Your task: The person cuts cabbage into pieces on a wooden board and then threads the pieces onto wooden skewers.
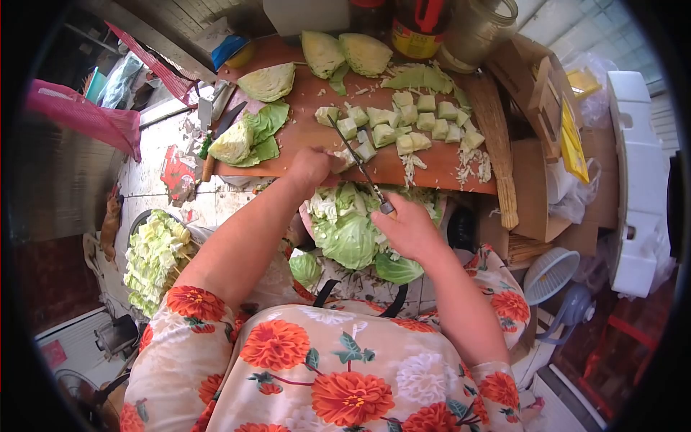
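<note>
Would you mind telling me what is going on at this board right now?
A person is cutting cabbage on a wooden cutting board. Their right hand grips a knife, with the blade reaching over the board toward the cut cabbage chunks. Their left hand is at the board's near edge beside a small piece. Larger wedges lie at the far side, and loose cabbage leaves are heaped below the board.

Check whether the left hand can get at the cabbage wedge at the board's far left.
Probably yes: the left hand sits at the near edge of the cutting board, bare wood leads to the cabbage wedge, and the knife in the right hand lies to its other side.
</note>
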### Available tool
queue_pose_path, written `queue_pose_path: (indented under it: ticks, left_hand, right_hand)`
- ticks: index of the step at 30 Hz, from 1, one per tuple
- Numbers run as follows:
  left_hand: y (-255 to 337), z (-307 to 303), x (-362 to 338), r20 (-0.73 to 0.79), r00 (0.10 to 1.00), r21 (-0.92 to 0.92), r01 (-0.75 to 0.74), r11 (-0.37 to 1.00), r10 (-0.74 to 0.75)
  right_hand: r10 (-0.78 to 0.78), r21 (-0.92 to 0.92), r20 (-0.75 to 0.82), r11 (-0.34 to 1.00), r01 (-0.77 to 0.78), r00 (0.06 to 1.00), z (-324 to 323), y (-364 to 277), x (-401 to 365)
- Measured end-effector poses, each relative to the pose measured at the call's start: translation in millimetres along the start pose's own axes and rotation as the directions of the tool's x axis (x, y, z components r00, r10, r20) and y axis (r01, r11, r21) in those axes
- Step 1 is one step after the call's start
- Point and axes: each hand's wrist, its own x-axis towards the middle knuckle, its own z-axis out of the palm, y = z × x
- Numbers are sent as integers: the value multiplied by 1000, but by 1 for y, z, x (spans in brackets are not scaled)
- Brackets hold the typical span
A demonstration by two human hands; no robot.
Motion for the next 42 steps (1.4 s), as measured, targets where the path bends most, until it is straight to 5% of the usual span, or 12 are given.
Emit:
queue_pose_path:
  ticks: [11,26,33,37,42]
  left_hand:
    - [5,7,-3,-109,994,150,14,989,3]
    - [0,4,14,-86,996,161,5,987,9]
    - [-1,1,12,-41,999,166,-26,986,33]
    - [1,-1,7,-22,998,119,-59,991,62]
    - [5,0,8,-167,980,43,-105,994,111]
  right_hand:
    - [75,251,79,963,-93,994,18,9,-23]
    - [218,271,237,921,-280,947,1,-5,2]
    - [241,208,232,934,-290,942,16,-5,28]
    - [125,139,91,981,-137,988,32,13,35]
    - [103,128,48,986,-108,994,35,18,39]
